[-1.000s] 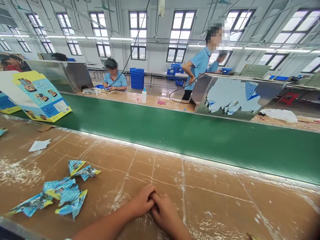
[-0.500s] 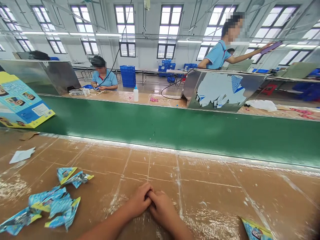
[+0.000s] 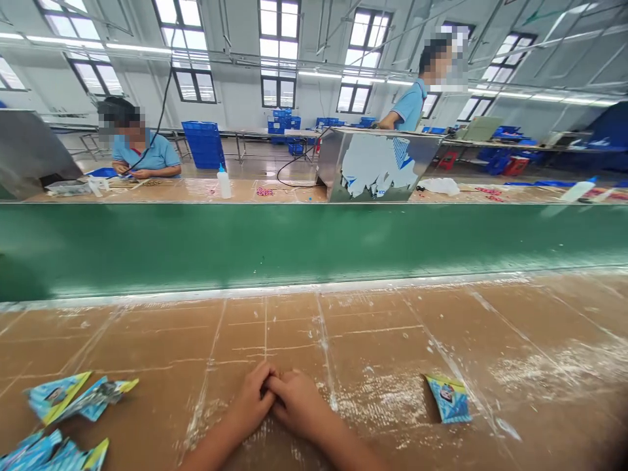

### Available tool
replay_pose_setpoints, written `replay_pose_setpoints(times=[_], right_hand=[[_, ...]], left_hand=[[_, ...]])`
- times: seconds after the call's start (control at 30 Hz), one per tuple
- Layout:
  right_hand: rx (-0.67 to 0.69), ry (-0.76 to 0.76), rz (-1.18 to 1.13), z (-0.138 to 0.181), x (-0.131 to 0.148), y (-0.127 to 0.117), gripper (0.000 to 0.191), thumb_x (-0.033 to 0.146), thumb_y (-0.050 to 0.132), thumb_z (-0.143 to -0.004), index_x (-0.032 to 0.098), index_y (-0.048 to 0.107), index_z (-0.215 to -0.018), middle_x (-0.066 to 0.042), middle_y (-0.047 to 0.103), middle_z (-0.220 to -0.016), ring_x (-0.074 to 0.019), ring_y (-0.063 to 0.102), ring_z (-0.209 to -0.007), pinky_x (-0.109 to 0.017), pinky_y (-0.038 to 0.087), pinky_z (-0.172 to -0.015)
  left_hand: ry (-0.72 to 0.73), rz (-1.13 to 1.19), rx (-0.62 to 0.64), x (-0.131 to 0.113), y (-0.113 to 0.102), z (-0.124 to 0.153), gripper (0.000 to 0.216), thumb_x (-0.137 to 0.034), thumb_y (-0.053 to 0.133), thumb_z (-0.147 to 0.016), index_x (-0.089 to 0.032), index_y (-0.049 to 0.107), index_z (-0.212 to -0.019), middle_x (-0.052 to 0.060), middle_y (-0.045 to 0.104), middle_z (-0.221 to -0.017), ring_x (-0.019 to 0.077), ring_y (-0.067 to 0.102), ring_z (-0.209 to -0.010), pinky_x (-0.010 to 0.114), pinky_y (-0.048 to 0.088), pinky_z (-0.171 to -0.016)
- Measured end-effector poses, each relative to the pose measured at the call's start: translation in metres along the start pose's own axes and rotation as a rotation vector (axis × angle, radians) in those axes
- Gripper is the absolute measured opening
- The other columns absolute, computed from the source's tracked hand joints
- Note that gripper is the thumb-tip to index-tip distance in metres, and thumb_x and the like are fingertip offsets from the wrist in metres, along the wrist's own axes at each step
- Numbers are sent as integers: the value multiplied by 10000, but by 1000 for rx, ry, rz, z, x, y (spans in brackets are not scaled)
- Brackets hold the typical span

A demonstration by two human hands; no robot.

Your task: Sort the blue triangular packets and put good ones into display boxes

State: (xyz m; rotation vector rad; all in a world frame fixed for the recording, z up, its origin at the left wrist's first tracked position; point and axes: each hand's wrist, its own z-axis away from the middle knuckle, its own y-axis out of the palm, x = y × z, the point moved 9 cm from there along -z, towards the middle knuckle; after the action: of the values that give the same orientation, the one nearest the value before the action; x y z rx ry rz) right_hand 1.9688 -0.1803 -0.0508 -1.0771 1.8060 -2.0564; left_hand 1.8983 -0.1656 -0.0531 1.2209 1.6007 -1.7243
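At the near edge of the bench (image 3: 147, 340), the left hand (image 3: 250, 405) and the right hand (image 3: 299, 405) rest together, fingertips meeting and fingers curled inward. Nothing shows between them; each hand's grip is closed on nothing I can see, though a very small item tucked under the fingers could not be ruled out.

The nearest things are blue-and-yellow printed packets. One single packet (image 3: 447, 397) lies flat to the right of the right hand, near but apart from it. A loose pile of packets (image 3: 73, 399) lies to the left, well apart from the left hand and partly cut off by the frame's corner. The brown bench surface is streaked with white tape residue.

Judging by this, no packet is in hand and none appears being worked on; the hands look idle, and whatever handling the packets need seems wholly ahead or between pieces.

Beyond the bench runs a green conveyor belt (image 3: 314, 242), bare of goods. Across it, a far bench carries a white squeeze bottle (image 3: 224, 183) and a metal housing (image 3: 377, 163). A seated person (image 3: 140, 154) works there, and a standing person (image 3: 409, 101) is behind the housing.
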Motion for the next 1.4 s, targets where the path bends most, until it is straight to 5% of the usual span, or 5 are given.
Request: replay_pose_setpoints(times=[0.53,1.4], right_hand=[[-42,-98,206,-3,1,-11,199,397,528,-904,236,610,-986,-2,705,-868,-161,660,-809,-267,353,-603],[-59,-74,185,-6,0,-12,191,393,535,-887,236,623,-949,-7,704,-824,-164,644,-754,-261,387,-615]], left_hand=[[100,-40,-52,-5,-9,-14,149,-303,513,-607,-225,614,-685,13,649,-639,198,604,-607,295,525,-612],[107,-44,-52,-11,-11,-16,145,-330,530,-622,-224,614,-673,8,658,-618,191,623,-585,279,541,-577]])
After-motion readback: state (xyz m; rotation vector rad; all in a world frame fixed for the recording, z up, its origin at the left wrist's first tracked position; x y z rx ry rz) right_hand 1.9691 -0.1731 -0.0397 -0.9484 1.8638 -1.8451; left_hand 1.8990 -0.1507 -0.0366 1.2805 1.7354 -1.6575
